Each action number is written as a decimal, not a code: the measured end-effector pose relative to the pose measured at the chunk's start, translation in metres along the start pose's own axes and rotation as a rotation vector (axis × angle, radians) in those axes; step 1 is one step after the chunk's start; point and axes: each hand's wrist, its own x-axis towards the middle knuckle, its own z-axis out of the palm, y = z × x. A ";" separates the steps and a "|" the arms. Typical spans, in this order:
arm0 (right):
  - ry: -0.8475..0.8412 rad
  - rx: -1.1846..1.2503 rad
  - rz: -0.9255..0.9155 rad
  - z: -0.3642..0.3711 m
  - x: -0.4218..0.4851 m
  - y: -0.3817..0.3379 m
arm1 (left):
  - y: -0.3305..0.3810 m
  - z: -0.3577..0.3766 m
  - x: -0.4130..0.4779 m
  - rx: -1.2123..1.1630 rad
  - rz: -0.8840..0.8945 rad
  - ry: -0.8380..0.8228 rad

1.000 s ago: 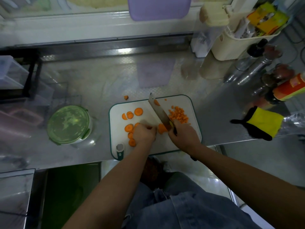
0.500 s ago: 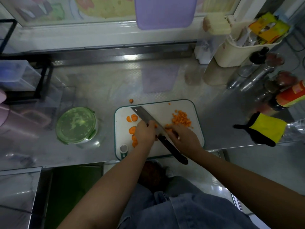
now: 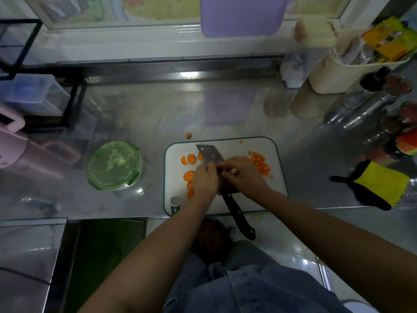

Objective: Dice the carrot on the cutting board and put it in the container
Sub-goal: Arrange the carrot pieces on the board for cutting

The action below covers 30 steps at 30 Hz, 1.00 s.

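Observation:
A white cutting board with a green rim lies on the steel counter. Round carrot slices sit on its left half, and a pile of diced carrot on its right. The knife lies slanted across the board, blade to the upper left, its black handle sticking out past the counter edge with no hand on it. My left hand curls over the blade's middle. My right hand meets it there, fingers bent at the blade; what they touch is hidden. The round container with a green lid stands left of the board.
One carrot piece lies on the counter behind the board. A yellow and black cloth lies right, with bottles and a cream basket behind it. A pink object and clear boxes stand far left.
My right hand has let go of the knife handle and moved up to the blade. The knife swung round so its handle points towards me, and my left hand moved onto the blade.

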 end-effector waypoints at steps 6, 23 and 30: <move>0.114 -0.089 0.093 -0.027 0.004 0.018 | 0.023 0.027 0.004 0.041 0.069 -0.073; 0.038 -0.108 -0.028 -0.036 0.007 0.028 | 0.034 0.036 0.015 0.014 -0.028 -0.042; 0.030 -0.255 0.222 -0.042 -0.004 0.043 | 0.035 0.029 0.012 0.058 0.015 -0.027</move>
